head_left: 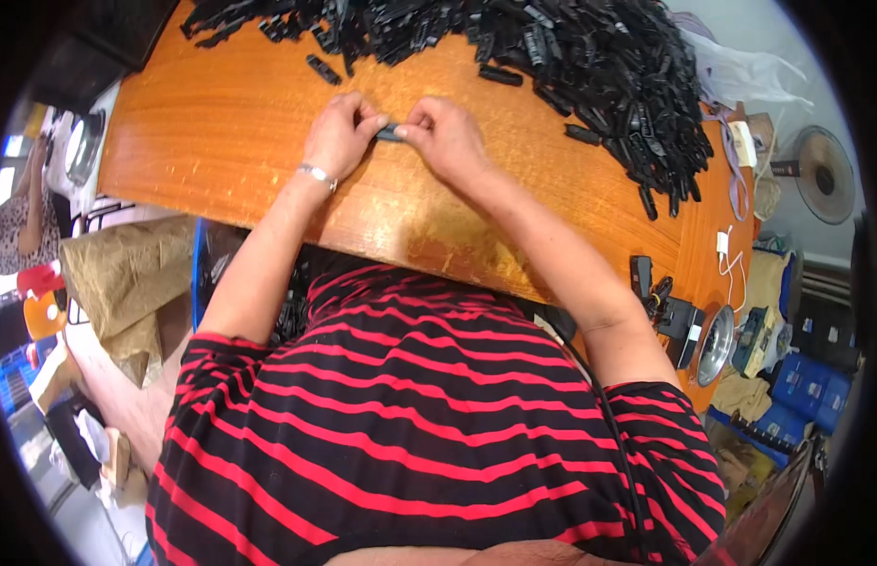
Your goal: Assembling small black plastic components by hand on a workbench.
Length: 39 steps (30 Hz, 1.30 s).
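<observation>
Between my two hands, low over the wooden table (221, 123), is a small dark plastic piece (389, 133), narrow and elongated. My left hand (339, 137) pinches its left end with thumb and fingers, and a bracelet circles that wrist. At the other end, my right hand (448, 137) grips it the same way. The fingers cover both ends, so its exact kind cannot be made out. A large heap of black plastic pieces (589, 66) spreads along the far side and down the right. One loose black piece (323, 69) lies apart from it, beyond my left hand.
At the right end of the table are a black device (679, 325), a white charger with cable (723, 243) and a round metal dish (716, 344). A fan (820, 176) stands beyond. Brown sacking (127, 278) hangs at the left, and another person (28, 217) is farther off.
</observation>
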Available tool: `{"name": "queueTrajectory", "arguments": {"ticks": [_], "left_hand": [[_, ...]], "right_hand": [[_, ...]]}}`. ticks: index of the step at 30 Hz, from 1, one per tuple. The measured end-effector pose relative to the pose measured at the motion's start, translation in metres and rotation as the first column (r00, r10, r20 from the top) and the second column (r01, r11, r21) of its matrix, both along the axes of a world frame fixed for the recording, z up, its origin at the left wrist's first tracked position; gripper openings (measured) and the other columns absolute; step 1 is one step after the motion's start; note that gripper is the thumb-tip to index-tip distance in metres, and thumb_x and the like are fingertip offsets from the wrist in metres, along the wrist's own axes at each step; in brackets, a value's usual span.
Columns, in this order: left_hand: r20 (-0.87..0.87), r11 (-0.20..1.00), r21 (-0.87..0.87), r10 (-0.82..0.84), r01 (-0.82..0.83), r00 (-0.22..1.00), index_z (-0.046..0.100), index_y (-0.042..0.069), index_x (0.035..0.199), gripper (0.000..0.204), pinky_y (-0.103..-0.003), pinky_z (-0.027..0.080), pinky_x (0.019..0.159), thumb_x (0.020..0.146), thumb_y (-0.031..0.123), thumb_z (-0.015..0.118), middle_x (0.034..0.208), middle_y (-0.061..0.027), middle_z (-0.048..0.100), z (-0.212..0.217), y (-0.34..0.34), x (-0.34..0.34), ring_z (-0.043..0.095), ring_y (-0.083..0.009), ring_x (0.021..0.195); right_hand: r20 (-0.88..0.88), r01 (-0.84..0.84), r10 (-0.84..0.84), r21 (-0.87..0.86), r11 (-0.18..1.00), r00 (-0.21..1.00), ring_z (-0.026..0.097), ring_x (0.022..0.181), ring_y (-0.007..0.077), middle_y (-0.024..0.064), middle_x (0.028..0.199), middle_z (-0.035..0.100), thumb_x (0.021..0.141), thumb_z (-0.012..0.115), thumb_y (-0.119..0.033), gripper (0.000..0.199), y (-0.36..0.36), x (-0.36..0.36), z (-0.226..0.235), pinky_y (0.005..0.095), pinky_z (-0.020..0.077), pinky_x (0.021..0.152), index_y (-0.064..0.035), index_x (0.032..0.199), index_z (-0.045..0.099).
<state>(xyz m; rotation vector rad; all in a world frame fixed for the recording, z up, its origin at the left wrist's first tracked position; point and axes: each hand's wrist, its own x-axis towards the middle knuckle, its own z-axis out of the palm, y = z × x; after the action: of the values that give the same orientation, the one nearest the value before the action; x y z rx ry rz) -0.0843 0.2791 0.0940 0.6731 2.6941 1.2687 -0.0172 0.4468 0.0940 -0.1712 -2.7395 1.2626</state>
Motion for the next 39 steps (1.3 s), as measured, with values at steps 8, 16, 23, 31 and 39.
{"name": "queueTrajectory", "arguments": {"ticks": [8,16,23,31,39], "left_hand": [[0.415,0.998,-0.053,0.053,-0.034,0.908,0.058,0.003,0.076,0.015,-0.026,0.042,0.058,0.083,0.011,0.069,0.067,0.0028,0.053,0.028,-0.112,0.046,0.049,-0.0082,0.065],[0.190,0.969,-0.041,0.248,-0.244,0.950,0.063,0.000,0.088,0.013,-0.030,0.049,0.071,0.080,0.009,0.069,0.078,-0.0062,0.064,0.027,-0.209,0.045,0.061,-0.0145,0.076],[-0.368,0.992,-0.077,0.065,-0.100,0.928,0.063,0.006,0.100,0.022,-0.041,0.047,0.080,0.078,0.007,0.065,0.095,-0.0133,0.059,0.021,-0.074,-0.031,0.056,-0.0350,0.095],[-0.476,0.939,-0.345,-0.174,-0.001,0.862,0.065,0.008,0.100,0.025,-0.039,0.046,0.086,0.075,0.002,0.065,0.094,-0.0103,0.061,0.009,-0.035,-0.090,0.055,-0.0320,0.094],[0.280,0.935,0.299,-0.274,0.188,0.920,0.064,0.002,0.098,0.019,-0.025,0.048,0.067,0.086,0.016,0.068,0.084,-0.0020,0.066,0.025,-0.033,-0.051,0.060,-0.0134,0.074]], "right_hand": [[-0.010,-0.269,0.269,-0.074,0.960,0.963,0.062,0.080,0.0261,0.0126,0.084,0.062,0.083,0.067,-0.025,0.022,-0.009,0.032,0.023,0.0376,0.0492,0.073,-0.0032,0.085,0.064],[-0.227,0.232,-0.132,0.502,0.833,0.965,0.062,0.088,0.0359,0.0129,0.102,0.059,0.081,0.067,-0.019,0.021,0.102,-0.012,0.028,0.0445,0.0503,0.075,-0.0080,0.099,0.063],[-0.195,0.089,0.024,0.550,0.831,0.980,0.062,0.079,0.0354,0.0120,0.094,0.059,0.078,0.070,-0.014,0.017,0.089,-0.011,0.009,0.0436,0.0498,0.067,-0.0078,0.092,0.063],[0.009,-0.209,0.223,0.383,0.900,0.975,0.062,0.077,0.0322,0.0099,0.093,0.058,0.083,0.066,-0.017,0.013,0.005,0.007,0.015,0.0414,0.0506,0.066,-0.0080,0.092,0.061],[-0.418,-0.118,0.227,0.270,0.956,0.880,0.062,0.074,0.0308,0.0099,0.096,0.059,0.083,0.067,-0.013,0.019,0.000,-0.002,0.048,0.0362,0.0514,0.064,-0.0081,0.100,0.062]]}}
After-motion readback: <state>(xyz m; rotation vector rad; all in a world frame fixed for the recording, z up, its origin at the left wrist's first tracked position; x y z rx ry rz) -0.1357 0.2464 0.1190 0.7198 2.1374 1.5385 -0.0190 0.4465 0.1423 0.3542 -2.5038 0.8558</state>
